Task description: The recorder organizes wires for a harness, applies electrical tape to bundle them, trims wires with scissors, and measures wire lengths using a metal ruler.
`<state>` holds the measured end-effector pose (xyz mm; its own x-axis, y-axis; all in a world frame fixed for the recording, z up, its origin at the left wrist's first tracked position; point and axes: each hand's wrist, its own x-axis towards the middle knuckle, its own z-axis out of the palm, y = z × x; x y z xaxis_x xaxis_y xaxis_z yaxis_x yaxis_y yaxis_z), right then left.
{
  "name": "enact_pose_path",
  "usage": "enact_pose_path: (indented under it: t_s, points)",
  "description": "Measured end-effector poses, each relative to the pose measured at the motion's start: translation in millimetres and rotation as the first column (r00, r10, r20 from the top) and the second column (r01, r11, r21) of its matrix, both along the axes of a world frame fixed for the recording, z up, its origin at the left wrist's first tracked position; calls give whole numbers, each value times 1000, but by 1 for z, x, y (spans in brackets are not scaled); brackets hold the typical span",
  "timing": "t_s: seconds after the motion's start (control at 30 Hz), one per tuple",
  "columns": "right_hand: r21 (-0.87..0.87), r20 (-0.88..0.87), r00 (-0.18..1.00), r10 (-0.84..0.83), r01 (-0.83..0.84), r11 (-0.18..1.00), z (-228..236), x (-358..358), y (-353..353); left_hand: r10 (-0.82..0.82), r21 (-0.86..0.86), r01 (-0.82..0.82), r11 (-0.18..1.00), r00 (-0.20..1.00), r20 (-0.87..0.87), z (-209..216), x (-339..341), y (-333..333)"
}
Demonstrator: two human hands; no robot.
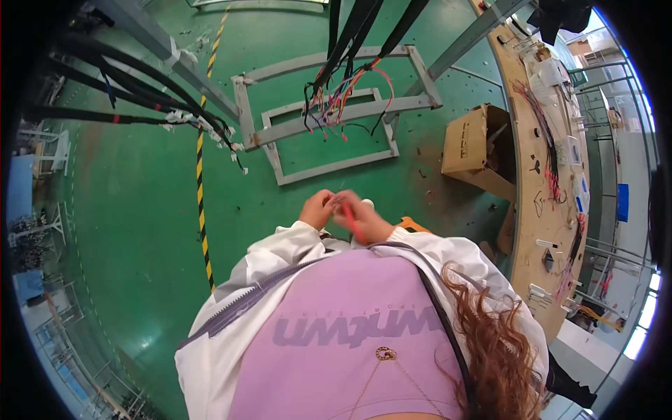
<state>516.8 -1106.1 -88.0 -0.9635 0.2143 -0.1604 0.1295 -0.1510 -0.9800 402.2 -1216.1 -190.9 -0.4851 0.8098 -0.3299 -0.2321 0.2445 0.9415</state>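
Observation:
My left hand (317, 210) is closed, its fingertips pinched close against those of my right hand; what they pinch is too small to make out. A little blurred, my right hand (365, 218) is closed around a slender red thing (352, 219), perhaps a tool handle, that runs down along the palm. Both hands are held together in front of my body. An orange thing (414, 225) shows beside my right wrist, partly covered by the white sleeve.
Ahead stands a grey metal frame (343, 112), with bundled coloured wires (343, 98) hanging over it from black sleeved cables. More black cables (133, 115) hang at left. A cardboard box (465, 145) sits at right beside a long wooden workbench (526, 161) strewn with wires and parts.

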Motion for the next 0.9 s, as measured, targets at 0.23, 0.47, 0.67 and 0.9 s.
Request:
enact_pose_path:
  t_s: [0.23,0.47,0.67,0.9]
  points:
    - [124,-97,869,-486,495,860,59,16,104,448,441,-102,892,339,-827,197,-66,128]
    - [-35,-165,942,-292,290,956,98,19,92,244,316,-49,947,750,-614,190,-51,141]
    - [-289,-92,984,-152,120,950,134,45,81,-259,466,262,845,963,-71,228,-17,131]
    - [-239,-161,931,-327,285,928,142,55,42,-575,563,417,714,807,131,243,-14,134]
